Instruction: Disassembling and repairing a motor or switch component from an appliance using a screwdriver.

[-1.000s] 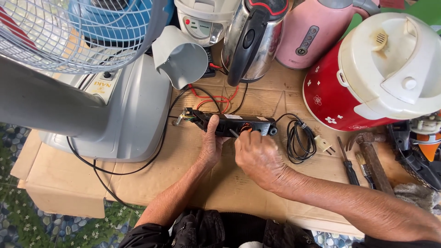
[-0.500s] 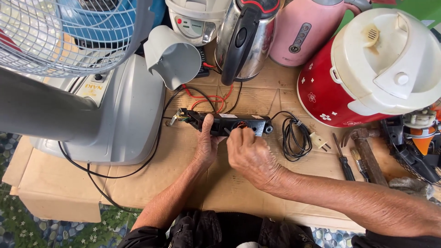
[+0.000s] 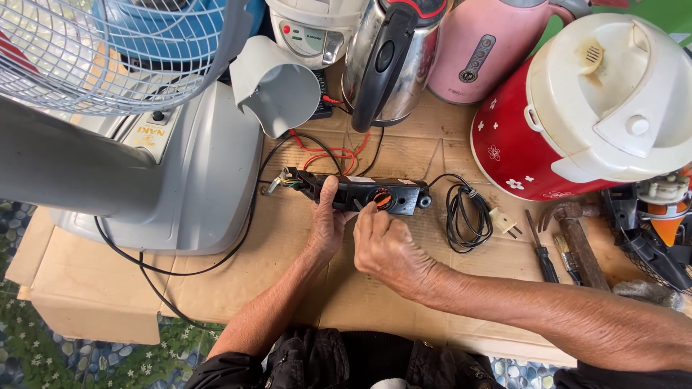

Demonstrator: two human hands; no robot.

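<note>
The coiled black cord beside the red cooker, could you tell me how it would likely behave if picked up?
The cord is probably floppy: thin loops would sag and may uncoil. It is likely light. Its plug would dangle, and its other end seems to run to the black part, so that may drag.

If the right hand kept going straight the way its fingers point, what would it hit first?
The right hand points up the picture, fingertips already at the black control panel. Beyond that, probably the steel kettle, though depth is unclear.

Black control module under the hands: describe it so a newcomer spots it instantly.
Start at the big grey fan base on the cardboard-covered table. Just to its right lies a long, narrow black module, with the left hand and right hand on it. Unlike the coiled black cord beside it, it is rigid, with an orange round part and red wires at one end.
</note>
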